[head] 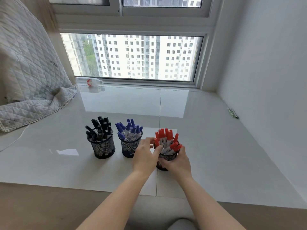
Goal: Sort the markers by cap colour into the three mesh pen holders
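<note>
The red cup (167, 161) sits low in the middle of the frame, a bit to the right, on the shiny white tiles (207, 138). It is packed with red markers (166, 136). Your right hand (178, 161) is wrapped around its near side and grips the mesh. Your left hand (146, 156) is on the cup's left side, with its fingers curled up at the rim, touching the markers there. I cannot tell if that hand is pinching a marker or just pushing it in.

The cup is stiff wire mesh, so it gives your fingers good grip. Full like this, it is probably a bit heavy and top-heavy. The tiles look slick, so it may slide if you push it. Hold it low, around the sides, like you do now.

The markers are hard, smooth plastic and light. Two lean out over the rim on the right, close to your right hand. Take those by the cap end and tuck them in.

The blue cup (130, 147) stands just left of your left hand. The black cup (103, 146) is farther left. Both look full and sorted.
</note>
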Available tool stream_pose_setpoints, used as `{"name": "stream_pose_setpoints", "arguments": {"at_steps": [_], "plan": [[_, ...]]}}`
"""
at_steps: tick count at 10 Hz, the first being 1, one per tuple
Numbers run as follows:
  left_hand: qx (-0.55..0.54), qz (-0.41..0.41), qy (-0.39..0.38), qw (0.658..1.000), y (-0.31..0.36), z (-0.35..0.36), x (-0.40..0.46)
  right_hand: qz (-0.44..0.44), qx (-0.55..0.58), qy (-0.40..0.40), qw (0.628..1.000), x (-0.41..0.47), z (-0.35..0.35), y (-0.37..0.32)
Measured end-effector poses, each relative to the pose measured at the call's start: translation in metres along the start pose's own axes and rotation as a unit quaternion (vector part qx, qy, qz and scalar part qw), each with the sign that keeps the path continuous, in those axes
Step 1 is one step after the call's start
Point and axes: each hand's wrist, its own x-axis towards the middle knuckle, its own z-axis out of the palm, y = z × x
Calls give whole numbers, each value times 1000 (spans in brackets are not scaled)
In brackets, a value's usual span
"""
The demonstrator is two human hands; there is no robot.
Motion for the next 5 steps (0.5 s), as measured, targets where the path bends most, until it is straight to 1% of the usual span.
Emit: {"name": "stream_pose_setpoints", "arguments": {"at_steps": [1,2,3,5], "plan": [[-45,-31,-21,998,-3,2,2,7,0,-4,1000,10,-1,-1],[-67,-75,-59,993,-4,5,6,12,10,-9,1000,19,0,-3],[-96,-101,-84,987,-3,8,10,17,12,-15,1000,27,2,-3],[-154,-151,-103,971,-4,8,15,25,40,-18,999,37,2,1]]}}
